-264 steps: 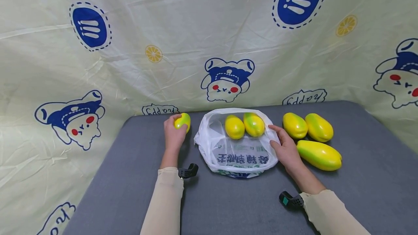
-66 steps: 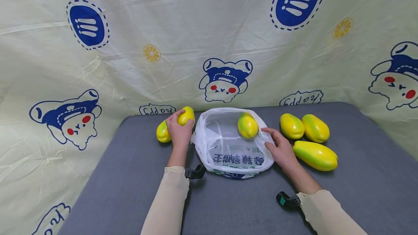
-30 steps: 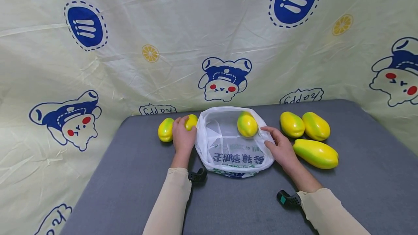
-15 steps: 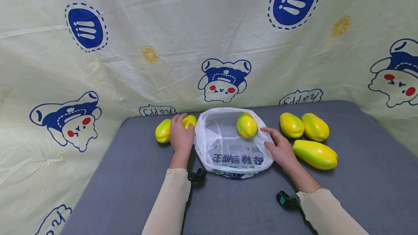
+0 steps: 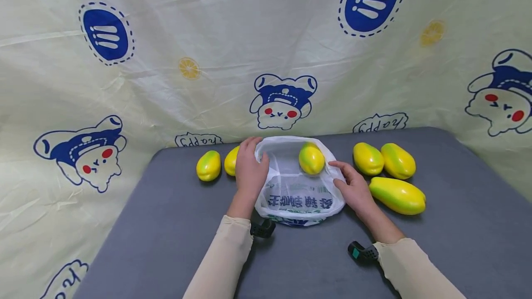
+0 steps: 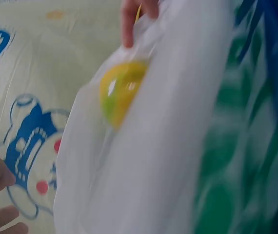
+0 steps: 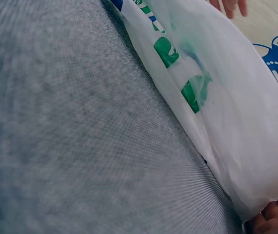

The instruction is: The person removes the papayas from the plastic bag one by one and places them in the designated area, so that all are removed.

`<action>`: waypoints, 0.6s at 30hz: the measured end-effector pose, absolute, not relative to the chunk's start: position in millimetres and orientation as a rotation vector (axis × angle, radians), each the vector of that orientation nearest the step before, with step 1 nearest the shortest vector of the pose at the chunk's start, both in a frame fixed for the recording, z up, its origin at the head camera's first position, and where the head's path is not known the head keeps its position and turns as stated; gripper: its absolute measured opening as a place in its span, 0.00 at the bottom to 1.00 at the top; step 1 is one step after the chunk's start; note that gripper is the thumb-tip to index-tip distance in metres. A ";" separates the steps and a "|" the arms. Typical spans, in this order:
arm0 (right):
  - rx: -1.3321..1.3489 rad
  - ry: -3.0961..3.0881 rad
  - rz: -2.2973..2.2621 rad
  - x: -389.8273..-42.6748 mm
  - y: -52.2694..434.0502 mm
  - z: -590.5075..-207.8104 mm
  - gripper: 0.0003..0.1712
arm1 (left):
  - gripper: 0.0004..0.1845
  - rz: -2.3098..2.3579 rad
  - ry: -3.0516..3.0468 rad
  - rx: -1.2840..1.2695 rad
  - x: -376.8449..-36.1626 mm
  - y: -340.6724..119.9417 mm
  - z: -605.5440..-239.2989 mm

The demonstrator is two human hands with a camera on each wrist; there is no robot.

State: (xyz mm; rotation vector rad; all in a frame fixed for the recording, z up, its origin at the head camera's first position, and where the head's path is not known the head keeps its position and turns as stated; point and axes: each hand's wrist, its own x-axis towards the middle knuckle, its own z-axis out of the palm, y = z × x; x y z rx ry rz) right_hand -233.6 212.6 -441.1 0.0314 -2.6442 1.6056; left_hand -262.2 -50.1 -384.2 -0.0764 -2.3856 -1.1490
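Observation:
A white plastic bag (image 5: 272, 211) stands with its mouth spread, dark print showing inside. One yellow-green papaya (image 5: 311, 158) lies in it, towards the right. My left hand (image 5: 251, 170) is over the bag's left rim, fingers extended and holding nothing; in the left wrist view its fingertips (image 6: 0, 178) show at the left edge. My right hand (image 5: 355, 190) pinches the bag's right rim between thumb and fingers. To the left of the bag, two papayas sit on the table: one (image 5: 208, 166) in plain sight, the other (image 5: 230, 160) partly hidden behind my left hand.
On the table's right side lie two oval papayas (image 5: 368, 158) (image 5: 398, 160) side by side and a longer one (image 5: 397, 195) in front of them. A printed cream cloth (image 5: 208, 100) hangs behind the grey table (image 5: 174, 243). Black bands (image 5: 262, 229) circle both wrists.
Earlier two papayas were in the bag; one now sits outside on the left. My left hand set it down, let go and moved right to the bag's rim. My right hand keeps its pinch.

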 end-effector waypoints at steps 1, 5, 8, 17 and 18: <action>0.031 -2.638 1.612 -234.1 211.8 -441.7 0.28 | 0.19 -1.166 -2.392 -0.097 -261.0 -46.4 -384.6; 0.023 -2.626 1.647 -234.9 209.0 -443.8 0.28 | 0.20 -1.266 -2.470 -0.148 -256.6 -31.3 -386.6; 0.002 -2.619 1.654 -234.7 209.8 -444.5 0.28 | 0.23 -1.358 -2.551 -0.199 -257.2 -18.1 -385.8; 0.018 -2.623 1.600 -234.8 216.2 -442.9 0.27 | 0.30 -1.590 -2.722 -0.234 -268.4 21.2 -388.3; 0.020 -2.626 1.589 -234.8 215.9 -443.6 0.26 | 0.30 -1.594 -2.730 -0.222 -269.4 24.9 -390.1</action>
